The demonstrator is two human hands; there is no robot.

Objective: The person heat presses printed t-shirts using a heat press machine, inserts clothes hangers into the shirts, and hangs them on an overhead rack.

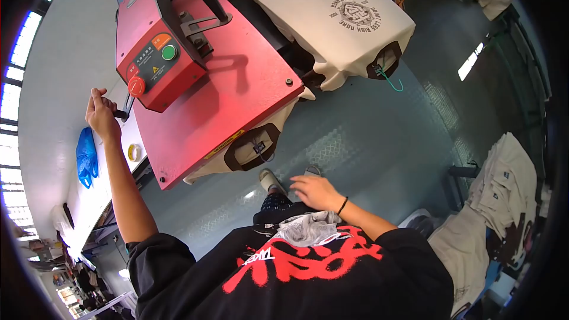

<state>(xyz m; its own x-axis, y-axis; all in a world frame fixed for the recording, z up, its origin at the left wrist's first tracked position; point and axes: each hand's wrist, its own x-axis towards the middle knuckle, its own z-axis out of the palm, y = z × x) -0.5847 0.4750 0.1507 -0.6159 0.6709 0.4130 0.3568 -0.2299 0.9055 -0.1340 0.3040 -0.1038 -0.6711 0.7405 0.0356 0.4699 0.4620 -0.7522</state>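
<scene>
Left hand curled round a heat press's side handle, right hand loosely open, empty; at far right, a printed cream garment, likely light and limp, best held by its edges.

Heat press: red, with green and red buttons
Shirt on the platen: cream, dark round print
Hook: teal-green
Plastic bag: blue
Wearer's shirt: black, red lettering
Floor: grey-green, patches of raised diamond pattern

I'm extending my left hand, holding my right hand low.
Left fingers are curling closed; right fingers are spreading loosely.
</scene>
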